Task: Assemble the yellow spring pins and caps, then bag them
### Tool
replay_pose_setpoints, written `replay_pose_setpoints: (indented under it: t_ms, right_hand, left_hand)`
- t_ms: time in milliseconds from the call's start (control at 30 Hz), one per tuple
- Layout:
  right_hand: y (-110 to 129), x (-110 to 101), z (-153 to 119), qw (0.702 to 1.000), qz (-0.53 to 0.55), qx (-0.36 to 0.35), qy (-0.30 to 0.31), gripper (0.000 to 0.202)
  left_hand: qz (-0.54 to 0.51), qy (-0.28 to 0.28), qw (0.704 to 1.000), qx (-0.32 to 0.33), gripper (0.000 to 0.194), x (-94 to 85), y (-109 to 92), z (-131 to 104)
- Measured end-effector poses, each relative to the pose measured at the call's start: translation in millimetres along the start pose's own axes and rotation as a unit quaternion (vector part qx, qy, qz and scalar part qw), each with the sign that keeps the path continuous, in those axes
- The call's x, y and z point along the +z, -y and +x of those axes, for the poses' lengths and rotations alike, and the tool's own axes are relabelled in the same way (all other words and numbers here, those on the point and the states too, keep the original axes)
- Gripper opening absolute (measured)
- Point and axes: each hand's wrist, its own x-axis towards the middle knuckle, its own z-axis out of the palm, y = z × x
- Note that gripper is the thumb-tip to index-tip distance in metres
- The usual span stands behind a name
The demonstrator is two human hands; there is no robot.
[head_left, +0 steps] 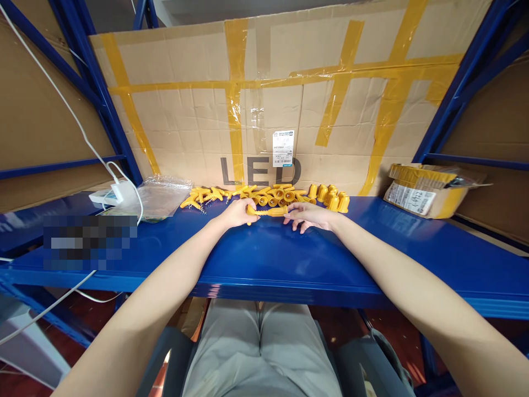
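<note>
Between my two hands a yellow plastic piece (268, 212) with a twisted middle lies roughly level, just above the blue shelf. My left hand (238, 214) pinches its left end. At its wider right end, my right hand (308, 215) grips with thumb and forefinger, the other fingers hanging loosely below. Behind my hands, yellow branched pieces (202, 196), some with thin wire coils, form a row along the cardboard. Yellow cup-shaped pieces (288, 196) lie with their openings facing me, and several more cups (333, 201) stand at the right end.
The blue shelf (281, 259) is backed by taped cardboard (185, 121). At the left are plastic bags (159, 196), a white charger (123, 193) with cables, and a blurred dark object (88, 240). An opened cardboard box (425, 190) sits at the right. Blue posts flank both sides.
</note>
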Motion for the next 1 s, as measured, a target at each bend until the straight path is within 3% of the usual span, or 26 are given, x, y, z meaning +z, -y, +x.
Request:
replay_pose_setpoints:
  t_ms: [167, 1000]
  right_hand:
    - [-1.0, -1.0, 1.3, 1.000, 0.004, 0.007, 0.000, 0.034]
    - [-2.5, -2.9, 2.2, 1.000, 0.011, 0.011, 0.014, 0.028]
  left_hand:
    - [0.018, -0.012, 1.000, 0.008, 0.038, -1.8, -3.2, -1.4]
    - [0.068, -0.014, 0.997, 0.023, 0.040, -4.5, -8.6, -3.3]
